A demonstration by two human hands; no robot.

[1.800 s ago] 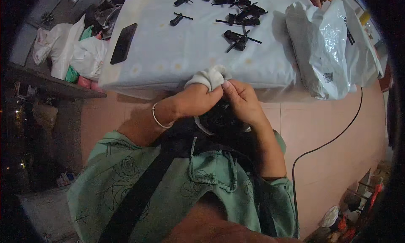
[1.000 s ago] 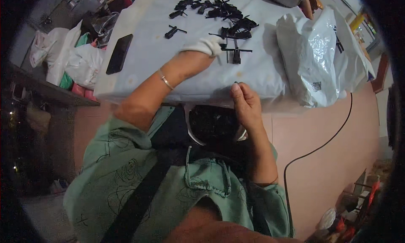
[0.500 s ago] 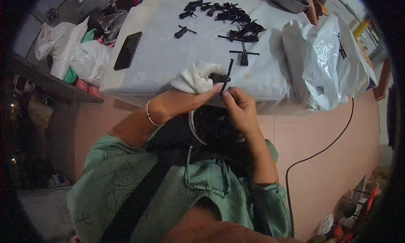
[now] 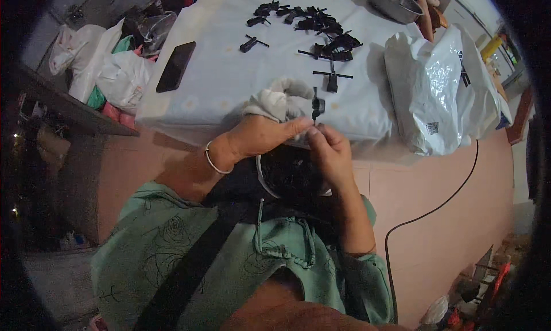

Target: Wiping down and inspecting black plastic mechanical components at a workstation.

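My left hand (image 4: 267,137) is closed around a bunched white cloth (image 4: 275,101), which covers most of its fingers. Its thumb reaches the lower end of a small black part (image 4: 318,104) with a thin rod, held upright at the table's front edge. My right hand (image 4: 331,153) pinches that same lower end between thumb and fingers. Just beyond, a T-shaped black part (image 4: 332,81) lies on the table, with a pile of similar black parts (image 4: 318,22) behind it. Another single part (image 4: 251,43) rests to the left.
The table (image 4: 212,72) has a pale cover. A black phone (image 4: 176,67) lies at its left, a white plastic bag (image 4: 422,93) at its right, a metal bowl (image 4: 396,4) far right. Below my hands stands a container of black pieces (image 4: 293,170). A cable (image 4: 430,216) crosses the floor.
The black part has turned in my hands, its rod now nearly upright rather than slanted. My left hand and the cloth have shifted slightly to the right.
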